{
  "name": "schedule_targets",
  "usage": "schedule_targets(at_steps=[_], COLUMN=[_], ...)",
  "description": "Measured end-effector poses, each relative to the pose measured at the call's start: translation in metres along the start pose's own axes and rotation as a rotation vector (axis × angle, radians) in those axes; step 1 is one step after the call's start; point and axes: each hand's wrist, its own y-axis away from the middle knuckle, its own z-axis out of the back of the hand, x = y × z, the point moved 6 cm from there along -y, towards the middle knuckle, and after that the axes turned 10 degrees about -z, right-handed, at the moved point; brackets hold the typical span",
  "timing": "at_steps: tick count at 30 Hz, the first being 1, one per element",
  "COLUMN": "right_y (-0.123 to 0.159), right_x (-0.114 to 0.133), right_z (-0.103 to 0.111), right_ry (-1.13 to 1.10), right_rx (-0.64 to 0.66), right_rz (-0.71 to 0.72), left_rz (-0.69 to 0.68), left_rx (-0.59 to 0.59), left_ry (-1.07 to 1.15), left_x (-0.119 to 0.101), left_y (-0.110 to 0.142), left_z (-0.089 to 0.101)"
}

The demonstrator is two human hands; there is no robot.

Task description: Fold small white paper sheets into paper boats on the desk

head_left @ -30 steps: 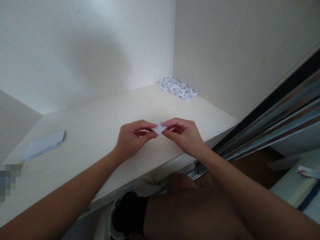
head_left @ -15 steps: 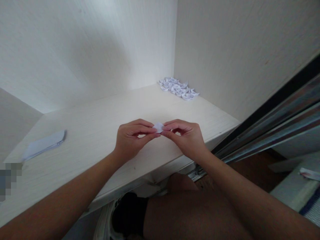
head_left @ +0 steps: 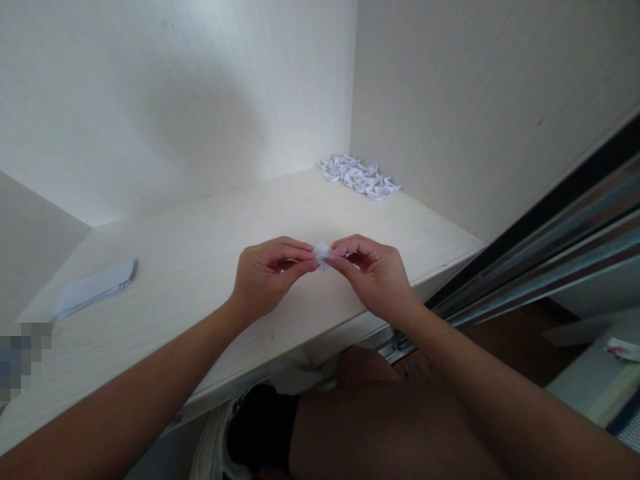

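A small white piece of folded paper (head_left: 321,253) is pinched between both hands just above the pale wooden shelf (head_left: 200,253). My left hand (head_left: 270,273) grips its left side with thumb and fingers closed. My right hand (head_left: 373,270) pinches its right side the same way. Most of the paper is hidden by my fingertips.
A heap of several small folded white paper pieces (head_left: 360,177) lies in the far right corner of the shelf. A stack of flat white paper slips (head_left: 95,288) rests at the left. My knee (head_left: 370,413) is below the shelf edge; a sliding-door rail (head_left: 540,260) runs at right.
The paper showed as a flat pointed piece a second ago; now it looks smaller and more bunched between my fingertips. My hands have stayed in about the same place.
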Motion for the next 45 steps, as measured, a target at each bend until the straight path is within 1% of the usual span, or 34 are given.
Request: schedule_targets(at_steps=[3, 8, 10, 13, 20, 23, 27, 29, 34, 36, 41, 45], right_y=[0.000, -0.001, -0.002, -0.003, -0.001, 0.002, 0.005, 0.005, 0.006, 0.007, 0.008, 0.009], right_x=[0.000, -0.005, -0.008, -0.009, -0.004, 0.000, 0.002, 0.003, 0.006, 0.006, 0.009, 0.012], right_z=[-0.001, -0.002, -0.002, -0.002, -0.003, -0.005, -0.006, -0.006, -0.004, -0.004, -0.004, -0.004], right_ry=[0.010, -0.052, -0.086, -0.131, -0.111, -0.092, -0.136, -0.132, -0.058, -0.060, -0.024, -0.024], right_rx=[-0.001, -0.036, -0.050, -0.057, -0.045, -0.054, -0.057, -0.054, -0.093, -0.101, -0.084, -0.072], right_rz=[0.000, -0.063, -0.071, -0.051, -0.044, -0.032, -0.029, -0.018, -0.007, -0.016, 0.009, 0.033], left_rz=[0.060, 0.247, 0.267, 0.255, 0.190, 0.127, 0.054, 0.059, 0.160, 0.174, 0.135, 0.156], left_rx=[-0.020, -0.108, -0.126, -0.138, -0.062, -0.085, -0.109, -0.119, -0.154, -0.169, -0.106, -0.092], left_ry=[0.017, 0.140, 0.189, 0.218, 0.070, 0.096, 0.113, 0.133, 0.217, 0.240, 0.257, 0.306], left_x=[0.002, 0.010, 0.010, 0.009, 0.000, -0.003, -0.007, -0.008, -0.005, -0.005, -0.008, -0.007], left_y=[0.000, 0.003, 0.004, 0.004, 0.004, 0.003, 0.003, 0.004, 0.006, 0.006, 0.003, 0.002], left_z=[0.000, -0.001, -0.002, -0.003, -0.005, -0.005, -0.003, -0.003, -0.005, -0.005, -0.007, -0.009])
